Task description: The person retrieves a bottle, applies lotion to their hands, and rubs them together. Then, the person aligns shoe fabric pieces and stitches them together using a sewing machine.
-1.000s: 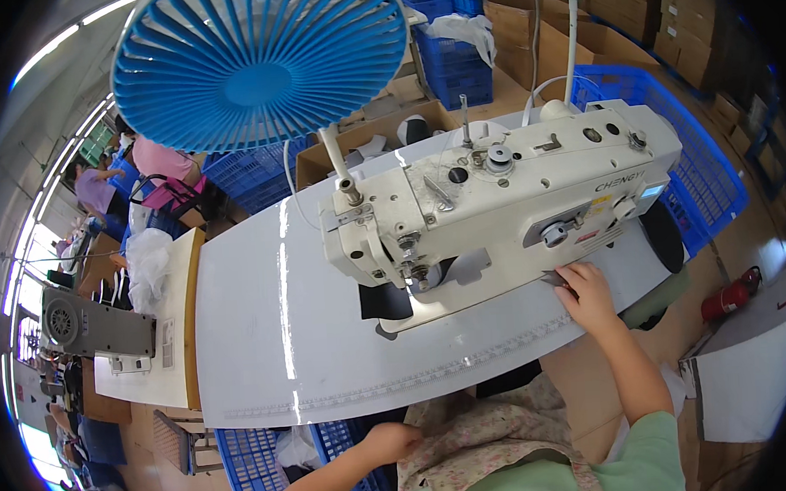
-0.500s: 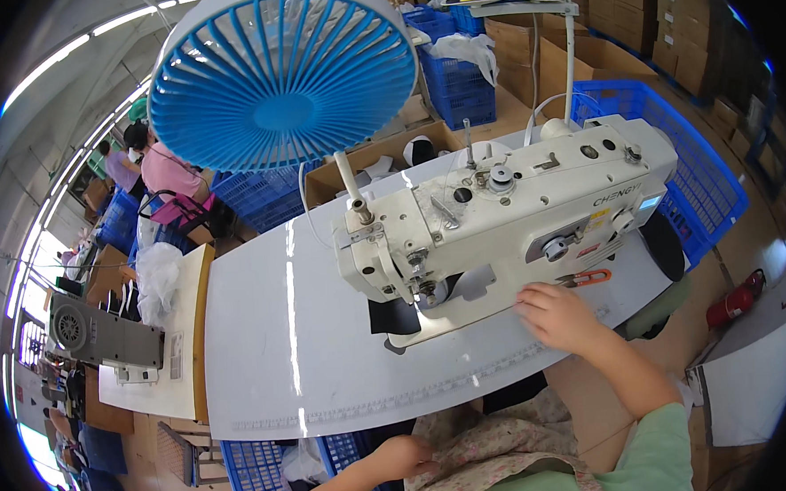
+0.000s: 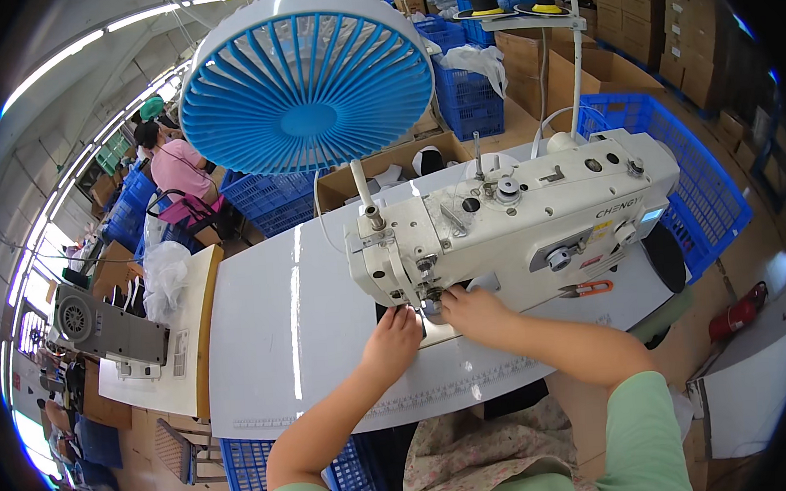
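Note:
A white sewing machine (image 3: 498,218) stands on the pale table. At its needle end lies a flat black piece of material (image 3: 380,311), mostly covered by my left hand (image 3: 395,336). The fingers of that hand are bent together over the piece, beside the presser foot. My right hand (image 3: 472,314) is on the other side of the needle, close against the foot, with fingers curled in; what they grip, if anything, is hidden. Orange-handled thread snips (image 3: 588,289) rest on the machine bed beyond my right forearm.
A blue-grilled fan (image 3: 306,117) hangs over the table's far left. Blue crates (image 3: 242,476) stand below the front edge and behind the machine. A second machine (image 3: 108,327) is on the side table at left. A person in pink sits farther back. A fire extinguisher (image 3: 736,314) is at right.
My left hand has risen from my lap to the black piece. My right hand has moved left from beside the snips to the needle area.

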A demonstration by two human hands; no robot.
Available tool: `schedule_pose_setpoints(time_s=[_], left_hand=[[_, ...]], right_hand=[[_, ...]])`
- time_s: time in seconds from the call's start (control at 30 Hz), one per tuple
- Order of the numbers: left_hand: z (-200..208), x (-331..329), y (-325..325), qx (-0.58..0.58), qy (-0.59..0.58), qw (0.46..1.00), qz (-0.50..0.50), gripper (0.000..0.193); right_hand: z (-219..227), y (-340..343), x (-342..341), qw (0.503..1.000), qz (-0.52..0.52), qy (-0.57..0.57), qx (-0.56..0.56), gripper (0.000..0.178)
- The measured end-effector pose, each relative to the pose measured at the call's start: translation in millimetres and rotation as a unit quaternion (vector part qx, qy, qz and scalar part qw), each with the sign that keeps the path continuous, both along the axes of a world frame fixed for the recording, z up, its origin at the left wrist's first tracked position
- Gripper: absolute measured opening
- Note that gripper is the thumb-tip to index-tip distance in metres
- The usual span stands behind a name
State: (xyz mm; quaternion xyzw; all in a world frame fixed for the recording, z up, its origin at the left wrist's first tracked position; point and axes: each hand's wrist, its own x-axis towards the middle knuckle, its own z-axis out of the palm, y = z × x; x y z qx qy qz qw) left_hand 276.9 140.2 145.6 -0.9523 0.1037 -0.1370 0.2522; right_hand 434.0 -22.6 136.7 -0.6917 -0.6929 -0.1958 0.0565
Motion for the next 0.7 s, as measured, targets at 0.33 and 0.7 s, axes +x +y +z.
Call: schedule_pose_setpoints(time_s=[0.33, 0.7], left_hand=[[-12, 7, 8, -0.217, 0.047, 0.974, 0.045, 0.017], [-14, 12, 12, -0.271, 0.046, 0.960, 0.055, 0.012]], right_hand=[[-17, 13, 3, 0.995, 0.011, -0.036, -0.089, 0.009], [-20, 11, -4, 0.999, -0.007, -0.009, -0.047, 0.006]])
